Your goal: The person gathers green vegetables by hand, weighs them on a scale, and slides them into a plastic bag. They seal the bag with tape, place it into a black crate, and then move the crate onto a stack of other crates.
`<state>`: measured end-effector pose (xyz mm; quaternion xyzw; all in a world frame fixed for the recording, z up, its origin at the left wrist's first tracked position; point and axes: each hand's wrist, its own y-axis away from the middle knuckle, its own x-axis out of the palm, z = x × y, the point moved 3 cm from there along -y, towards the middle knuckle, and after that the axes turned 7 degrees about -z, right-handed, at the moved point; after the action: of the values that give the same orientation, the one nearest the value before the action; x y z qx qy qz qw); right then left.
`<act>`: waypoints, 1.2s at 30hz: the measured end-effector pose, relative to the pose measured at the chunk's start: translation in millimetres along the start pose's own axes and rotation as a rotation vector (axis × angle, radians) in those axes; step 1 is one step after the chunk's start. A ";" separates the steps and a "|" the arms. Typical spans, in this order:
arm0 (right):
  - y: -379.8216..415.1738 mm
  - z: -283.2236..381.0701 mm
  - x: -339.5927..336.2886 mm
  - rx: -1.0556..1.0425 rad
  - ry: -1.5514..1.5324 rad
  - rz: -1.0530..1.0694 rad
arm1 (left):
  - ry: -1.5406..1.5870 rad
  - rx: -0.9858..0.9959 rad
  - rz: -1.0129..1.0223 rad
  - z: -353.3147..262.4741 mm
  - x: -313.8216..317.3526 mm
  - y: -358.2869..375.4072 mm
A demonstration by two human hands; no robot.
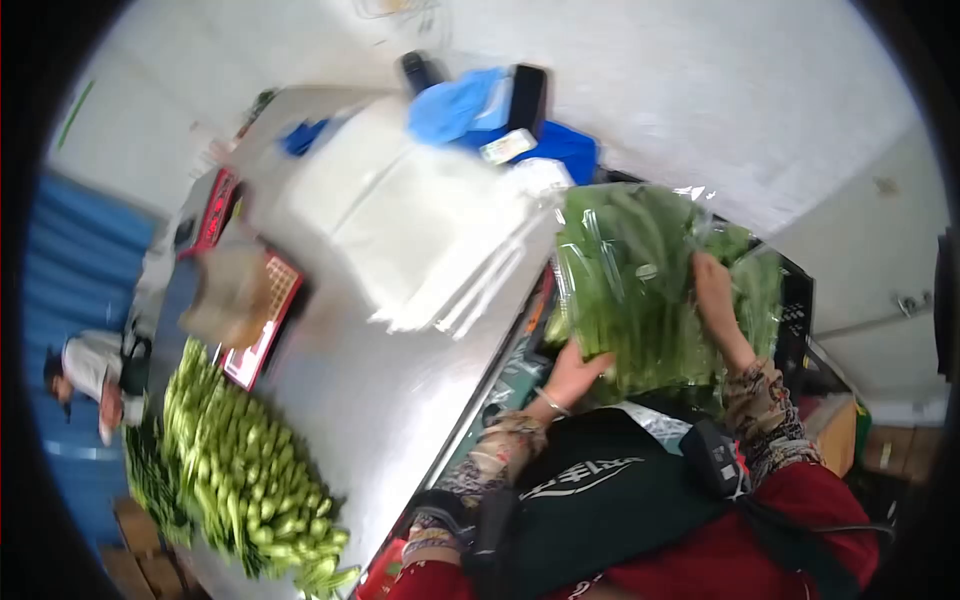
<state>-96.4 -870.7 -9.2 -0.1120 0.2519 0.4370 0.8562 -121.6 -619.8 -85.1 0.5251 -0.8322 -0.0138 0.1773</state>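
A clear plastic bag of leafy greens (635,290) is tilted up in front of me, over a black crate (795,310) at the table's right edge. At its lower left corner, my left hand (575,378) grips the bag with the thumb showing on top. My right hand (713,298) is closed on the bag's right side, its fingertips partly hidden. Behind that hand, more bagged greens (757,290) show in the crate.
A large pile of green stalks (245,470) lies on the metal table (390,400). Clear plastic bags (410,210) are stacked mid-table. A red-and-white scale (262,320) stands left, blue cloth (455,105) at the back. Another person (95,370) is at far left.
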 end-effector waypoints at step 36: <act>110.9 141.5 243.4 -1.084 0.141 0.809 | 0.033 0.399 -2.233 -2.3 -260.2 461.7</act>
<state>-19.0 -578.3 -14.8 -0.4507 0.0746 0.7789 0.4296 -421.9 -183.9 -59.4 0.9928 0.1166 -0.0243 -0.0099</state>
